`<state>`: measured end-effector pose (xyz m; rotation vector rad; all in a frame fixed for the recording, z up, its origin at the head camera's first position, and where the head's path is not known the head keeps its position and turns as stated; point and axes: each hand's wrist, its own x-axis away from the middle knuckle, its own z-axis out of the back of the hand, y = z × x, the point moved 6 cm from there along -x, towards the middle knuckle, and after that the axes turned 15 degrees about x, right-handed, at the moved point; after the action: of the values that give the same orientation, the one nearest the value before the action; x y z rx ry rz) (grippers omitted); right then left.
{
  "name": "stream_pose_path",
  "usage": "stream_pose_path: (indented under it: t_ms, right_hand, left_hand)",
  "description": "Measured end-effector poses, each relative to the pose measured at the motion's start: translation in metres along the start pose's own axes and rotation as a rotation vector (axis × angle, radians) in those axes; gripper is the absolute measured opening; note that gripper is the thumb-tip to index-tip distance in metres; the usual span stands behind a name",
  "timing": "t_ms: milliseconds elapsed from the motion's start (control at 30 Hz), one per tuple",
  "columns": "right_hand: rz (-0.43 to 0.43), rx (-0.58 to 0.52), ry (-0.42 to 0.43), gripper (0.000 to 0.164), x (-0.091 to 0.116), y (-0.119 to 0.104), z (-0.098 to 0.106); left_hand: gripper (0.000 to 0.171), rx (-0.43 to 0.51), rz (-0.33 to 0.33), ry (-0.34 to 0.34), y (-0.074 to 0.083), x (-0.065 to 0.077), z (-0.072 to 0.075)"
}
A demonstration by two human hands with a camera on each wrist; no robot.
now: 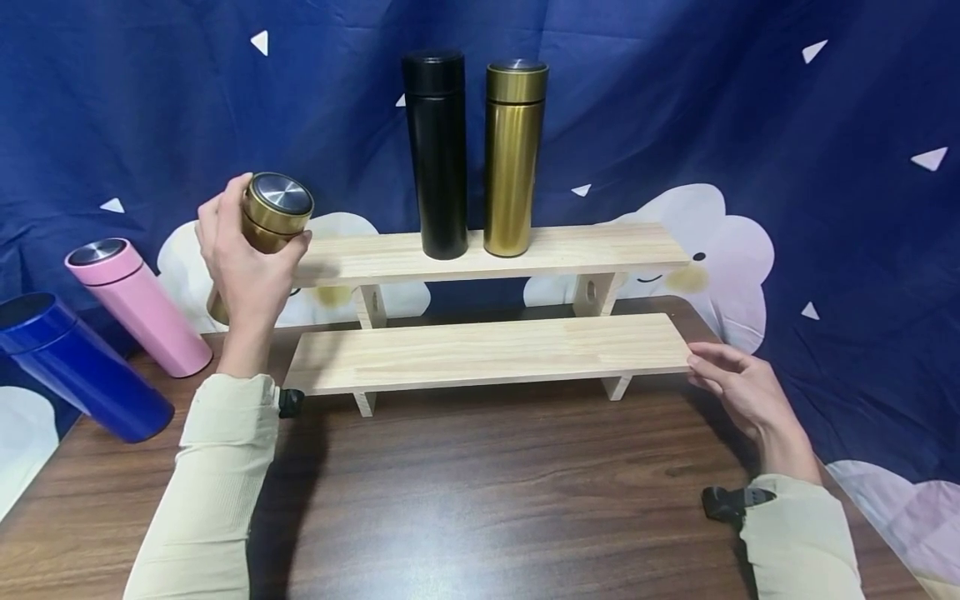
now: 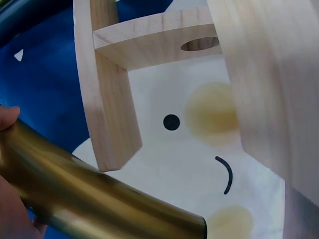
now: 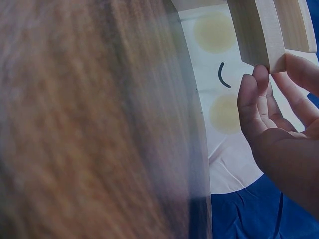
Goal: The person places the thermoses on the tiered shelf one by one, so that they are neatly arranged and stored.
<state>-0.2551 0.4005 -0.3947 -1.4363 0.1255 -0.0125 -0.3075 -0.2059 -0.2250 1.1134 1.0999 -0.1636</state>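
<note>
My left hand point(image 1: 251, 262) grips a gold thermos flask point(image 1: 273, 215) by its upper part, its silver-topped lid tilted towards me. The flask hangs beside the left end of the upper wooden shelf point(image 1: 600, 248). In the left wrist view the gold flask point(image 2: 119, 199) slants below the shelf's end, and only bits of the fingers show. At the right end of the lower wooden shelf point(image 1: 487, 354), my right hand point(image 1: 738, 387) pinches the board's corner. A black flask point(image 1: 438, 167) and another gold flask point(image 1: 513, 167) stand upright on the upper shelf, side by side.
To the left on the brown table point(image 1: 480, 492) stand a pink flask point(image 1: 146, 308) and a blue flask point(image 1: 86, 367). Behind the shelves hangs a dark blue cloth point(image 1: 675, 108) with white clouds and triangles. Short wooden legs point(image 1: 596, 293) carry the boards.
</note>
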Motion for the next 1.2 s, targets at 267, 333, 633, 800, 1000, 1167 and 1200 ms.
stream_pose_path:
  t_ms: [267, 333, 633, 800, 1000, 1167, 1200]
  right_hand:
    - [-0.008, 0.011, 0.007, 0.018, 0.0, 0.0, 0.0]
    - [-0.008, 0.011, 0.004, 0.018, 0.0, 0.0, 0.0]
    - [-0.004, 0.008, 0.001, 0.019, 0.001, 0.0, 0.001]
    - [-0.011, 0.017, 0.005, 0.018, 0.0, 0.0, 0.001]
    - [-0.014, 0.02, 0.007, 0.017, 0.0, 0.0, 0.001]
    - [-0.013, 0.017, 0.006, 0.018, 0.0, 0.0, 0.001]
    - [-0.013, 0.016, 0.006, 0.018, 0.0, 0.0, 0.001]
  left_hand:
    - [0.074, -0.037, -0.033, -0.016, 0.011, -0.005, -0.007]
    - [0.074, -0.04, -0.04, -0.018, 0.015, -0.007, -0.009]
    - [0.073, -0.075, -0.095, -0.092, 0.036, -0.015, -0.022]
    - [0.072, -0.106, -0.101, -0.122, 0.047, -0.018, -0.028]
    - [0.074, -0.094, -0.102, -0.112, 0.056, -0.024, -0.033]
    - [0.073, -0.089, -0.101, -0.123, 0.063, -0.027, -0.039]
    - [0.073, -0.088, -0.101, -0.125, 0.064, -0.027, -0.04]
